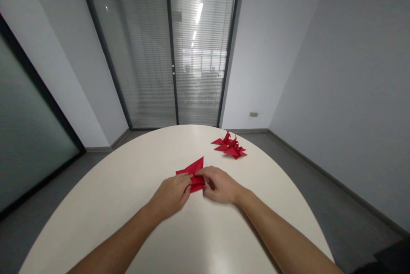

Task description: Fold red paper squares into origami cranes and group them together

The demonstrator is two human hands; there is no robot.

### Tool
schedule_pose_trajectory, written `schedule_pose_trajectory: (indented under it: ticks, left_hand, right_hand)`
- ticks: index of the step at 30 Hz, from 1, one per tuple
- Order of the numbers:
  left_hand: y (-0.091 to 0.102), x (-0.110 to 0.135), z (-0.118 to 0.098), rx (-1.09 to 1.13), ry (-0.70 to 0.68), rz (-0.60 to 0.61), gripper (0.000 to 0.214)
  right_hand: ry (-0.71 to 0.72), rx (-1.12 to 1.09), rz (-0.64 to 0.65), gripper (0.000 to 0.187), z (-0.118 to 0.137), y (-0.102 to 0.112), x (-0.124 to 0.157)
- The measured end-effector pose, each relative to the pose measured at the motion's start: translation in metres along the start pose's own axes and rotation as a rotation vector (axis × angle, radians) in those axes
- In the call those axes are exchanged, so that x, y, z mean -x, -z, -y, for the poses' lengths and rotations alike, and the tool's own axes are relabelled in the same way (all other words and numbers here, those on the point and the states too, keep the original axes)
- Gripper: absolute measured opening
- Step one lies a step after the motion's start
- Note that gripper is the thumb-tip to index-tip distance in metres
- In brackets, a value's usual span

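Note:
A partly folded sheet of red origami paper [196, 166] lies on the white table, one pointed corner rising away from me. My left hand [171, 195] rests over its left side, fingers pressed on the paper and thumb at the near edge. On the right side, my right hand [222, 185] is curled, with its index fingertip on the paper and its thumb by the right edge. My fingers hide part of the folds. Farther back and to the right sit several red paper cranes [235, 151], bunched together with wings spread.
The round white table [153, 146] curves away on both sides. Behind it stands a glass door [198, 94] with blinds, next to a pale wall with a socket plate [253, 115]. A dark object [392, 255] shows at the lower right corner.

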State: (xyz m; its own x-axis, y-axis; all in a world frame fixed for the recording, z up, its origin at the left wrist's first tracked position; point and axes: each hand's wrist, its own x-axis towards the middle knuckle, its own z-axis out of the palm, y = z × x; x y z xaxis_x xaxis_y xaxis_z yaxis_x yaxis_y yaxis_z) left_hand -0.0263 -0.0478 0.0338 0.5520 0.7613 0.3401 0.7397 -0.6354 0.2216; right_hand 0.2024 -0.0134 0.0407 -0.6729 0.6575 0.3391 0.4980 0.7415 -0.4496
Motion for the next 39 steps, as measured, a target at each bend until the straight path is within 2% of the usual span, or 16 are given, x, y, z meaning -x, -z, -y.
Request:
schedule_pose_trajectory:
  ticks: [7, 10, 15, 18, 20, 25, 30, 33, 36, 39]
  left_hand:
    - [-0.012, 0.001, 0.007, 0.05, 0.082, -0.032, 0.027]
    - [-0.009, 0.001, 0.006, 0.087, 0.112, -0.032, 0.027]
    - [0.003, 0.001, -0.004, 0.094, 0.117, 0.012, 0.02]
    - [0.005, 0.0, -0.007, 0.052, 0.108, 0.028, 0.025]
    - [0.003, -0.001, -0.005, 0.006, 0.131, 0.023, 0.02]
    - [0.002, -0.002, 0.005, -0.061, 0.199, -0.056, 0.026]
    - [0.004, 0.0, 0.009, -0.017, 0.153, -0.158, 0.025]
    - [0.003, 0.001, 0.009, 0.026, 0.131, -0.214, 0.022]
    - [0.001, 0.0, 0.009, 0.055, 0.196, -0.266, 0.017]
    - [0.001, -0.001, 0.01, 0.126, 0.322, -0.31, 0.017]
  right_hand:
    - [0.039, -0.019, 0.011, 0.047, 0.0, -0.001, 0.002]
    - [0.05, 0.011, -0.024, 0.043, -0.001, -0.001, 0.0]
    - [0.054, 0.12, -0.077, 0.021, -0.002, 0.002, -0.004]
    - [0.066, 0.144, -0.096, 0.021, -0.001, 0.005, -0.004]
    - [0.071, 0.145, -0.102, 0.022, 0.001, 0.007, -0.004]
    - [0.065, 0.118, -0.109, 0.021, 0.003, 0.007, -0.004]
    - [0.043, 0.099, -0.151, 0.027, -0.001, 0.003, -0.004]
    - [0.027, 0.099, -0.173, 0.023, -0.004, 0.002, -0.004]
    - [-0.047, 0.086, -0.182, 0.016, -0.005, 0.003, -0.004]
    - [-0.187, 0.01, -0.197, 0.017, -0.007, 0.001, -0.003]
